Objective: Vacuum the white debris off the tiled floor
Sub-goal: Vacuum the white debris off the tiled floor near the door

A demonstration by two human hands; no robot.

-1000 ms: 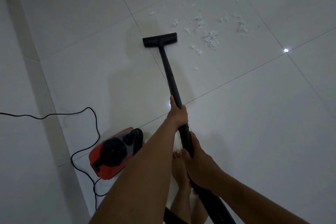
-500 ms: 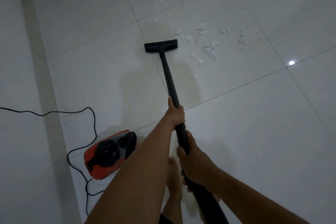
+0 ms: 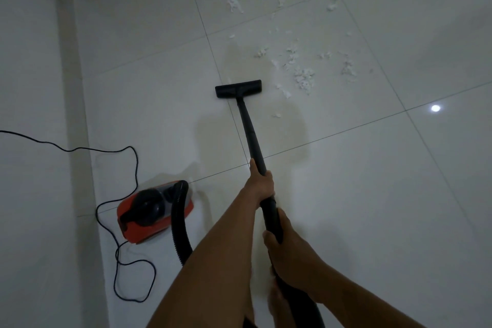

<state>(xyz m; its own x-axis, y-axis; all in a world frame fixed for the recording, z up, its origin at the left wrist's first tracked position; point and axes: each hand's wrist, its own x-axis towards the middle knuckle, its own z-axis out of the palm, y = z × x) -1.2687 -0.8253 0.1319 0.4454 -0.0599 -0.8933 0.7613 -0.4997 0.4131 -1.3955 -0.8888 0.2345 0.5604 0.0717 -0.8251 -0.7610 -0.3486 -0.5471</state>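
Left grip and right grip are clamping the wand; floor head is sitting beside white debris, well off the tiled floor's left edge.

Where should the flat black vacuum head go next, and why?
Probably slide the flat black vacuum nozzle a little right and forward, because the white fluffy debris lies just right of it. The left hand and right hand both grip the black wand.
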